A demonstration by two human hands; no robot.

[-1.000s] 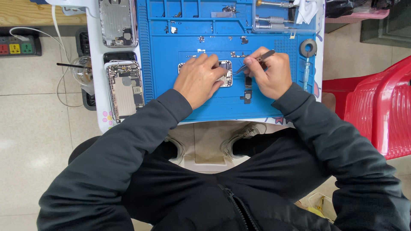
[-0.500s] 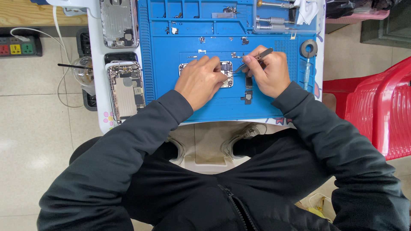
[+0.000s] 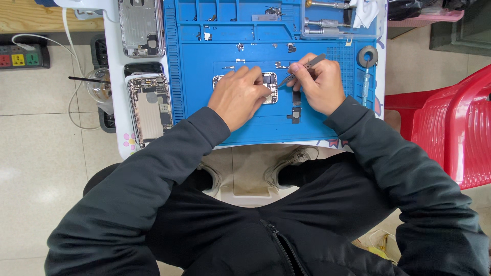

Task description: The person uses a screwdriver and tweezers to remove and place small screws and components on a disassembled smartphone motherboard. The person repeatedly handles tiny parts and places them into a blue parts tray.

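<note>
I am pressing my curled left hand [image 3: 238,95] down on the opened phone [image 3: 268,86] lying lengthwise left-to-right mid blue mat [image 3: 327,128], while my right hand [image 3: 319,84] is pinching tweezers [image 3: 302,69] whose tips are angling down-left at its right end.

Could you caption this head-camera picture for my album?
Left hand steadies an opened silver phone on a blue mat; right hand works thin metal tweezers.

Opened phone [image 3: 270,82] mostly under left hand [image 3: 238,94]; tweezer [image 3: 302,69] tips' contact indiscernible.
</note>
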